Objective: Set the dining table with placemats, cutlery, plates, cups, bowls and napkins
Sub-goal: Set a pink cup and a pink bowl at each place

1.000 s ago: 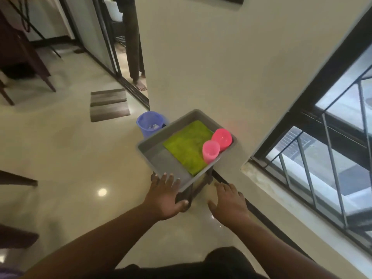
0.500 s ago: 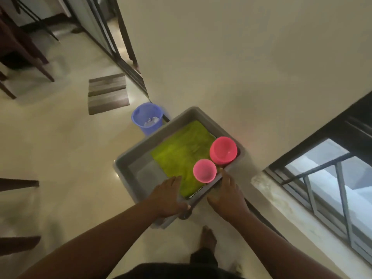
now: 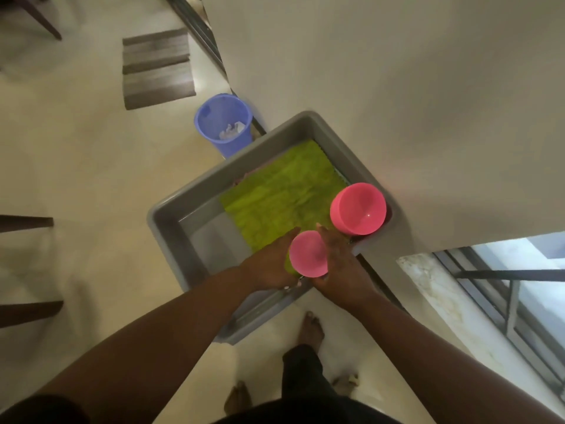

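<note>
Clearly the fetching step: both hands, left (image 3: 269, 264) and right (image 3: 342, 264), flank the cup (image 3: 308, 254) in the grey tub (image 3: 171, 209), touching it, grip not plainly clenched; next, lift it clear of the bowl (image 3: 357, 208).

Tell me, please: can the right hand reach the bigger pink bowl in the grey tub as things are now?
Probably yes. The right hand lies against the small pink cup, and the bigger pink bowl stands just beyond its fingertips in the grey tub, with nothing between them.
</note>
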